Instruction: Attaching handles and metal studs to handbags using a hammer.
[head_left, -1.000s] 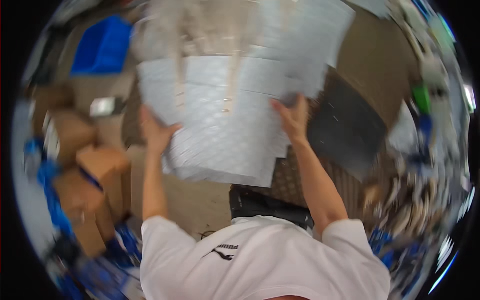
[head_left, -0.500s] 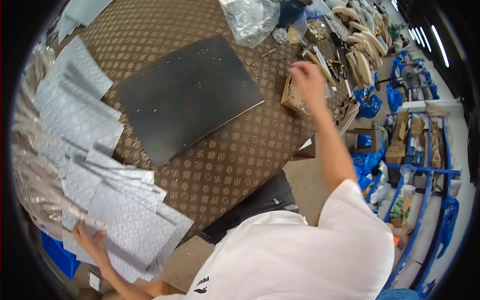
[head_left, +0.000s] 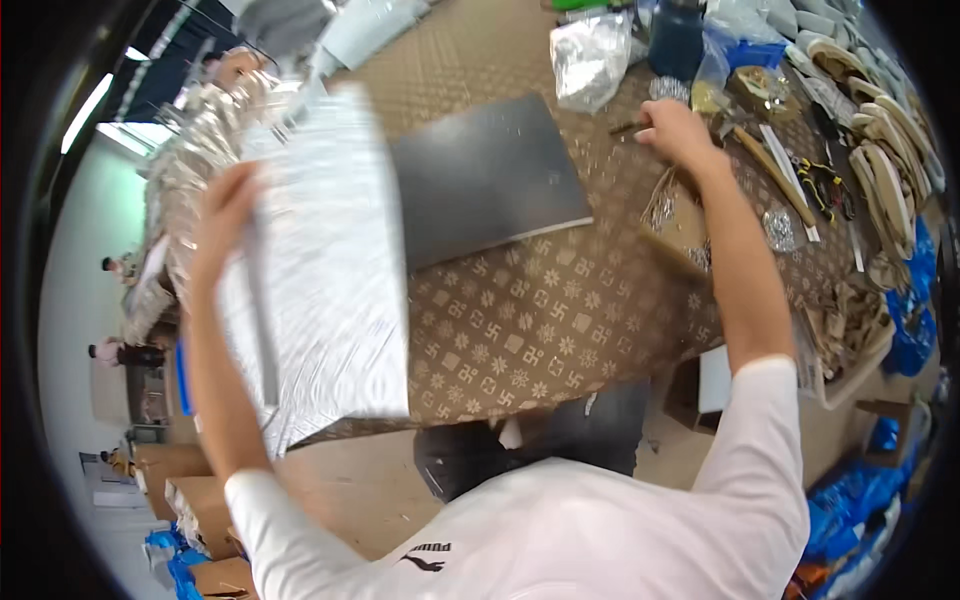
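My left hand is closed at the left edge of a shiny silver patterned sheet, which is raised and blurred by motion. The sheet overlaps the left side of a dark flat board on the table. My right hand is at the table's far right with its fingers drawn together; whatever they hold cannot be made out. Beside its fingertips is a small dark tool. Below that hand is an open cardboard box with small metal pieces, partly hidden by my forearm.
Brown patterned cloth covers the table. Crumpled clear plastic lines the left side. At the right are a wooden-handled tool, pliers and stacked beige shoe-shaped pieces. A dark jar and a clear bag stand behind.
My left hand has risen from the sheet pile at the lower left, with a silver sheet now lifted beside the board. My right hand has moved off the box, and the view has turned left.
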